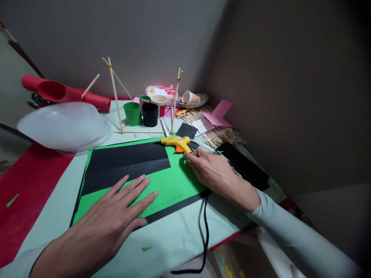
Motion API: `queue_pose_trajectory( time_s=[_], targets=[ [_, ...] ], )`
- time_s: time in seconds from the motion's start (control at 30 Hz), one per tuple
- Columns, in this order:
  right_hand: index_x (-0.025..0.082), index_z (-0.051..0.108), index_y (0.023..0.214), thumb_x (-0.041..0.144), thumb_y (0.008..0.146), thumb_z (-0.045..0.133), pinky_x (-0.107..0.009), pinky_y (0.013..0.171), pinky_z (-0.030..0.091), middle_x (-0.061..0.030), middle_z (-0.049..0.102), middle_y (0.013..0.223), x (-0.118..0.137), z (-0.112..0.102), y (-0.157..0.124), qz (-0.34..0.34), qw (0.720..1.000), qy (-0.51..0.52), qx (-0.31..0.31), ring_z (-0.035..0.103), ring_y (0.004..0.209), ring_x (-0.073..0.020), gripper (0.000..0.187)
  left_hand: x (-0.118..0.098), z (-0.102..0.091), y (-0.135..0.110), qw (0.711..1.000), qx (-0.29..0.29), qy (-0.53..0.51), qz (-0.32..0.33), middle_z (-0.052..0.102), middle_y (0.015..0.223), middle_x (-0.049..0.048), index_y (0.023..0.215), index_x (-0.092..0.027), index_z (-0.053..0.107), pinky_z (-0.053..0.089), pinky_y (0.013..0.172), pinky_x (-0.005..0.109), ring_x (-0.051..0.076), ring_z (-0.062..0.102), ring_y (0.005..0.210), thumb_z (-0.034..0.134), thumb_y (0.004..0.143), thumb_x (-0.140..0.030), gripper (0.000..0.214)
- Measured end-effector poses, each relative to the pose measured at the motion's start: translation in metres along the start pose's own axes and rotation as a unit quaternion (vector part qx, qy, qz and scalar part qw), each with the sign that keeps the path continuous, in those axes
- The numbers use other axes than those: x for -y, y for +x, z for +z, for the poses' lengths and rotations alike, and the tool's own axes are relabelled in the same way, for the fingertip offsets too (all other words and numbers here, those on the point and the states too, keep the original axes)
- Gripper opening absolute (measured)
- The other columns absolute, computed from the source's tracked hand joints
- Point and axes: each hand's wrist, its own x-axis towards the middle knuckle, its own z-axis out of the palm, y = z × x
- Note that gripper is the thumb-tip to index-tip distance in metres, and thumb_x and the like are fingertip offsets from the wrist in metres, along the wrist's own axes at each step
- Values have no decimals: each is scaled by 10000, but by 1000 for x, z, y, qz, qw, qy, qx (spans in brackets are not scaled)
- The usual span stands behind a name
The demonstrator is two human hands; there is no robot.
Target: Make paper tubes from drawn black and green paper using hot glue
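Note:
My left hand point(113, 216) lies flat with fingers spread on a green sheet point(162, 189). A black paper piece point(124, 162) covers the upper part of that sheet, and a larger black sheet point(176, 208) shows along its front edge. At the sheet's right side, my right hand point(213, 170) is closed around the lower handle of a yellow hot glue gun point(180, 143). The gun's dark nozzle points left, over the edge of the black piece, and its orange trigger shows. The fingers under the handle are partly hidden.
Behind stand a green cup point(133, 114), a black cup point(150, 115) and wooden stick frames point(114, 96). White markers point(203, 125) and many sticks point(226, 138) lie right. Clear plastic point(65, 127) sits left. A black cord point(206, 227) hangs over the front edge.

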Motion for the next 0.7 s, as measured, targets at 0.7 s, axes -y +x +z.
queue_pose_trajectory(
  time_s=[0.7],
  targets=[
    [192,799,880,189,998,437,-237,657,474,-52,767,953,24,-66,9,59,590,793,-143,599,760,-118,381,14,-21,11,982,82,-25,-170,648,1216,182,1582,-156,439,531,836,498,369,611,1026,550,965,-587,761]
  ],
)
